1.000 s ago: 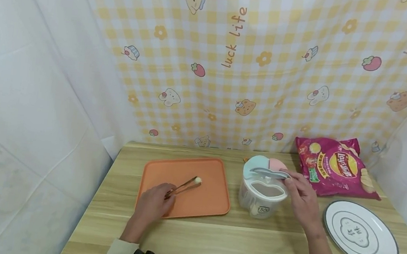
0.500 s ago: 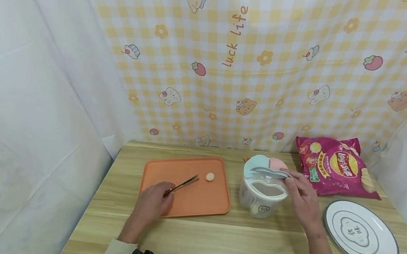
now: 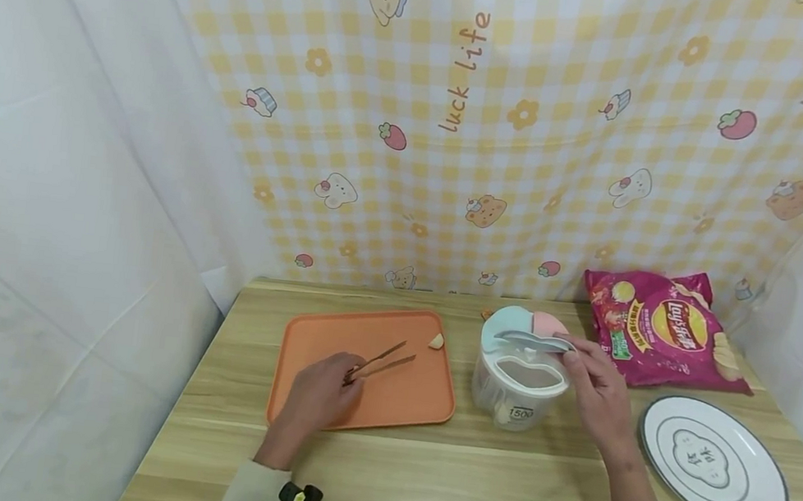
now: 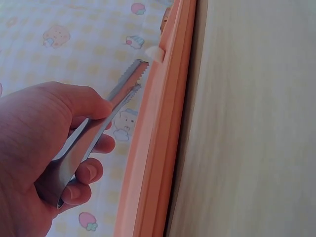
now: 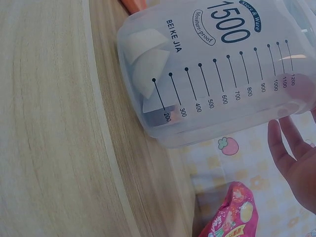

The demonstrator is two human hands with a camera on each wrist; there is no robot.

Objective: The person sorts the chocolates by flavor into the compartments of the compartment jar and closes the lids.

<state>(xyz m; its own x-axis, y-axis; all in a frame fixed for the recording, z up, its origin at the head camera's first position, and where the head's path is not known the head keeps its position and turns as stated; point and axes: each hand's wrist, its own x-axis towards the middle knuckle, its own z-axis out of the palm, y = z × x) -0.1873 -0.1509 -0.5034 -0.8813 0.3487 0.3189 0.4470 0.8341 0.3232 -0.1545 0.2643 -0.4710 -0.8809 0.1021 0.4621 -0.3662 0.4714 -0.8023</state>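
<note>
Steel tongs (image 4: 74, 155) with serrated tips are gripped in my left hand (image 3: 322, 390), over the orange tray (image 3: 333, 329). Their two arms stand apart with nothing between the tips. A small pale wedge-like piece (image 3: 437, 341) lies on the tray beyond the tips, near its right side. My right hand (image 3: 601, 389) pinches the raised flap lid (image 3: 532, 341) of a clear storage canister (image 5: 222, 69), whose front opening is uncovered. Several similar pale pieces (image 5: 143, 54) lie at the canister's bottom. The fingertips on the lid are outside the right wrist view.
Behind my right hand lies a magenta bag of chips (image 3: 660, 330). A white plate (image 3: 754, 481) with dark rings stands at the right of the wooden table (image 3: 433, 494). A checked cloth (image 3: 412, 161) hangs along the back.
The pale piece has gone from between the tong tips to farther right on the tray. The tongs shut, then spread again, as my left hand moved right. My right hand stays on the lid.
</note>
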